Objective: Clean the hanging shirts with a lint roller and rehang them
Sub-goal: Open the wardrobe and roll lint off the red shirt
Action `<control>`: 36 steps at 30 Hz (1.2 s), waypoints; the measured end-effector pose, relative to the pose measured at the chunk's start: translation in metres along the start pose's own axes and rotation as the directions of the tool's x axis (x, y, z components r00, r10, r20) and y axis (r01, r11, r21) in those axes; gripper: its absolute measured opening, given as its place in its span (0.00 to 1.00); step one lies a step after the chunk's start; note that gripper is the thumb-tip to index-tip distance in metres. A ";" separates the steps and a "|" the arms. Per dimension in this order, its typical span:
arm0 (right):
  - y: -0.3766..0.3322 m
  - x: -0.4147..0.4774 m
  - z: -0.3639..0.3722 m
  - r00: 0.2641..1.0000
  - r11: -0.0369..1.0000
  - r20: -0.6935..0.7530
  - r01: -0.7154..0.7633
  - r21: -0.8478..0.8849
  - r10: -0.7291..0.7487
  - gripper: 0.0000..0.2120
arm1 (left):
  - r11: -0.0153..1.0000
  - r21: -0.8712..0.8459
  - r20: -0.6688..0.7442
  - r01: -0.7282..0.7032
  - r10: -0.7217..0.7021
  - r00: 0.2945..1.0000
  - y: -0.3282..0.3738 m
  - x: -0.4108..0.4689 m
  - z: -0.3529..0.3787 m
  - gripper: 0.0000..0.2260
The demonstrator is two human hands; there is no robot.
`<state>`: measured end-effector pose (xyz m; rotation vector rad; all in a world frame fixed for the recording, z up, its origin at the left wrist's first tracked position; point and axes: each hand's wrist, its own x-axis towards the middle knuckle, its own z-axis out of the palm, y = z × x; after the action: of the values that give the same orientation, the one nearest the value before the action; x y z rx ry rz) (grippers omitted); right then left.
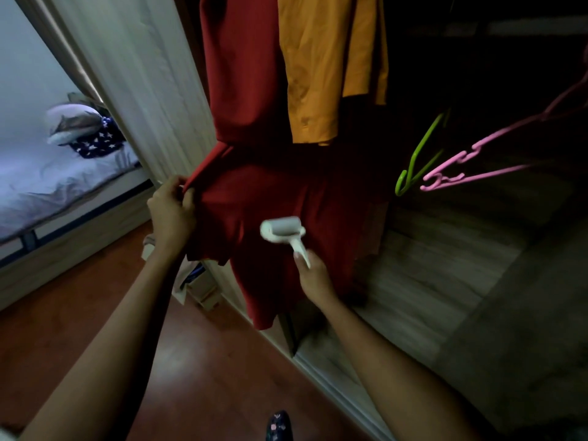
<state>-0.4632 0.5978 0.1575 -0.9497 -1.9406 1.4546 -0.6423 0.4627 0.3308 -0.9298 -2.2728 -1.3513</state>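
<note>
A red shirt (251, 100) hangs in the open wardrobe, its lower part pulled out toward me. My left hand (171, 210) pinches the shirt's side edge and holds the cloth taut. My right hand (313, 278) grips the white handle of a lint roller (281, 230), whose white roll lies against the red cloth just right of my left hand. An orange shirt (331, 65) hangs right behind the red one, to its right.
A green hanger (420, 154) and a pink hanger (477, 160) hang bare at the right in the dark wardrobe. The wardrobe's pale side panel (136, 74) stands left of the shirts. A bed (47, 173) with pillows lies far left. Wooden floor (191, 361) runs below.
</note>
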 end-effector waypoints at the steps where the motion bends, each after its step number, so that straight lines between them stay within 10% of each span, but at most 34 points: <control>1: -0.025 0.003 -0.004 0.997 0.997 -0.033 0.077 0.032 -0.076 0.11 | 1.000 0.006 -0.001 -0.006 0.006 1.000 0.000 -0.001 0.001 0.08; 7: -0.083 0.005 -0.011 0.938 0.936 -0.102 0.340 0.094 -0.331 0.13 | 1.000 0.007 -0.007 -0.015 0.015 1.000 0.006 -0.008 0.001 0.07; 15: 0.072 -0.032 0.043 0.977 0.969 0.134 -0.138 -0.206 0.167 0.15 | 0.999 -0.003 -0.028 -0.038 0.037 0.999 0.010 -0.001 -0.004 0.08; 26: -0.075 0.000 -0.007 0.964 0.961 -0.109 0.255 0.109 -0.243 0.14 | 0.999 -0.004 -0.039 -0.044 0.044 0.998 0.007 0.007 -0.010 0.08; 36: 0.071 -0.047 0.053 0.954 0.963 0.162 -0.233 -0.137 0.254 0.14 | 0.996 -0.019 -0.066 -0.082 0.081 0.995 0.018 0.017 -0.027 0.08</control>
<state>-0.4590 0.5420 0.0747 -1.1838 -2.1158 1.6267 -0.6436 0.4512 0.3657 -0.9602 -2.1526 -1.3535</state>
